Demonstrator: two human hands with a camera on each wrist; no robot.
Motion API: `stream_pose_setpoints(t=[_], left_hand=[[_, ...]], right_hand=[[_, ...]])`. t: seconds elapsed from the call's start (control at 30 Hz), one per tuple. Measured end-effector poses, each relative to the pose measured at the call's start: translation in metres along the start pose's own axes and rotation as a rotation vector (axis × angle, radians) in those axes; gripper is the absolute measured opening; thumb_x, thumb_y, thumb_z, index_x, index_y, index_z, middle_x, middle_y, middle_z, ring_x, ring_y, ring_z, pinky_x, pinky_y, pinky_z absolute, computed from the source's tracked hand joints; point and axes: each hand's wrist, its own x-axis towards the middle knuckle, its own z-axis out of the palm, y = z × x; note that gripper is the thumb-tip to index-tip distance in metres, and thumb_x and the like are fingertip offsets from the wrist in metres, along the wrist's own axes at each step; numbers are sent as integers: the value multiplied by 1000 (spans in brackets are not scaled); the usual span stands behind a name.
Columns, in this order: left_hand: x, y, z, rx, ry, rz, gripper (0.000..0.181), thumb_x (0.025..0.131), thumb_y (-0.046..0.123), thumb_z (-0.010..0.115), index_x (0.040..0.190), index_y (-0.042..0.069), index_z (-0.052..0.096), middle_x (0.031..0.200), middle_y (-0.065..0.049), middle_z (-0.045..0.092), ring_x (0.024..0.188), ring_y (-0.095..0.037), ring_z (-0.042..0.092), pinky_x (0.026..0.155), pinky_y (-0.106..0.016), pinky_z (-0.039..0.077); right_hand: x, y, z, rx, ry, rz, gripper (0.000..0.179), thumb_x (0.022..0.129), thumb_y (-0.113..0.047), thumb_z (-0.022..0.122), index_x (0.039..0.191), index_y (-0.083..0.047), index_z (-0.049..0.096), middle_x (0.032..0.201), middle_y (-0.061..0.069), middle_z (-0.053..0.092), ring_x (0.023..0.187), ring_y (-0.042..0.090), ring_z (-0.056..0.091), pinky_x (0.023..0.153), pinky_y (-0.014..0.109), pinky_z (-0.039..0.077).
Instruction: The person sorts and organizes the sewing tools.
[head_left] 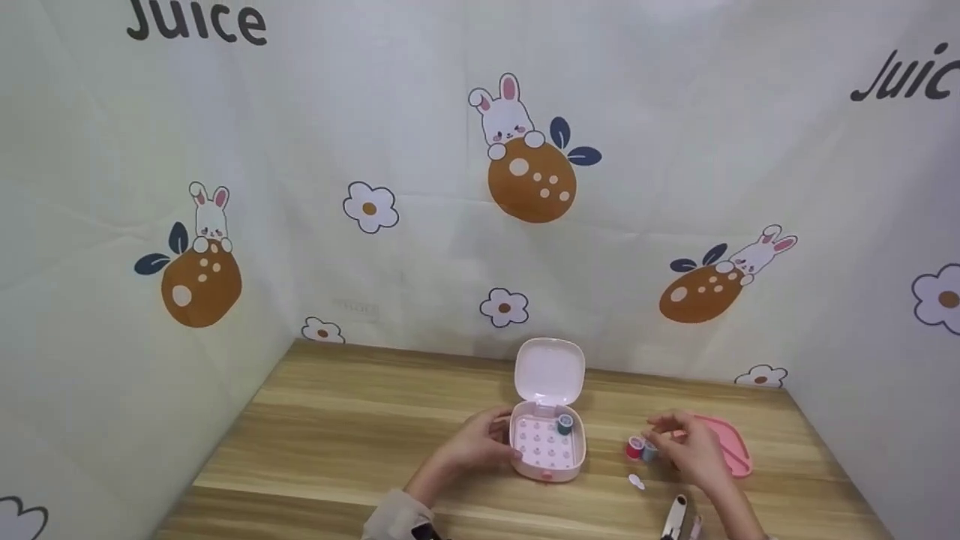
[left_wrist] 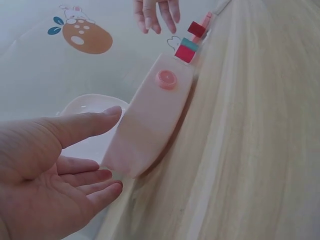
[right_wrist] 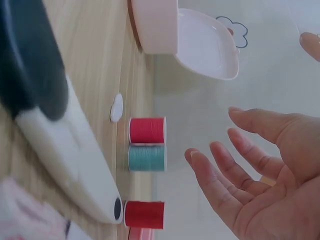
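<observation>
My left hand [head_left: 480, 442] is at the left side of a small pink box [head_left: 548, 474], its thumb and fingers spread and relaxed beside the wall. The box's lid [head_left: 550, 370] stands raised at the back. Inside, a dark green thread spool [head_left: 565, 424] sits in the back right corner on a patterned floor. Over to the right, my right hand [head_left: 686, 444] hovers with loosely bent fingers and holds nothing. Close below it stand a pinkish-red spool [right_wrist: 147, 130] and a teal spool [right_wrist: 147, 158] side by side, with a darker red spool [right_wrist: 144, 215] a little apart.
A flat pink tray-like piece [head_left: 731, 446] lies behind the right hand. Nearer me are a small white oval piece [head_left: 636, 481] and a long white-and-black tool [head_left: 675, 519], with a pale pink item [right_wrist: 25, 215] next to it. Printed cloth walls [head_left: 420, 262] enclose the wooden table [head_left: 345, 420].
</observation>
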Motion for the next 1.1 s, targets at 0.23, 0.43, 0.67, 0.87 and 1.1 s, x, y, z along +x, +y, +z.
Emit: stream_pose_setpoints(t=[0.23, 0.43, 0.67, 0.87, 1.1], left_hand=[[1, 2, 3, 1, 42, -36, 71, 82, -13, 73, 147, -13, 46, 153, -37, 48, 147, -51, 43, 120, -56, 42], [3, 2, 4, -25, 56, -45, 75, 82, -13, 73, 150, -15, 42, 154, -38, 46, 148, -50, 42, 120, -54, 43], [1, -6, 8, -48, 51, -49, 77, 79, -16, 72, 150, -15, 41, 154, -39, 46, 147, -51, 43, 117, -51, 47], [1, -4, 9, -84, 50, -61, 79, 79, -16, 71, 152, -14, 40, 156, -39, 43, 148, -49, 42, 115, -48, 50], [1, -1, 9, -77, 65, -76, 81, 78, -16, 70, 153, -13, 40, 156, -38, 43, 148, -49, 42, 118, -51, 47]], right_hand=[[4, 6, -11, -2, -11, 29, 27, 92, -5, 79, 114, 9, 72, 99, 13, 75, 83, 14, 67, 65, 21, 58], [7, 10, -21, 6, 2, 35, 30, 93, -4, 78, 118, 10, 70, 101, 15, 74, 80, 14, 67, 64, 21, 59], [7, 26, -29, -32, -3, 86, 33, 93, -9, 79, 121, 8, 71, 104, 15, 76, 93, 19, 70, 69, 20, 58], [8, 38, -39, -11, -30, 55, 33, 93, -4, 77, 121, 11, 70, 105, 18, 75, 94, 15, 67, 81, 18, 54], [10, 55, -48, 76, -175, 18, 40, 92, 2, 73, 127, 18, 62, 116, 26, 70, 96, 18, 64, 78, 22, 59]])
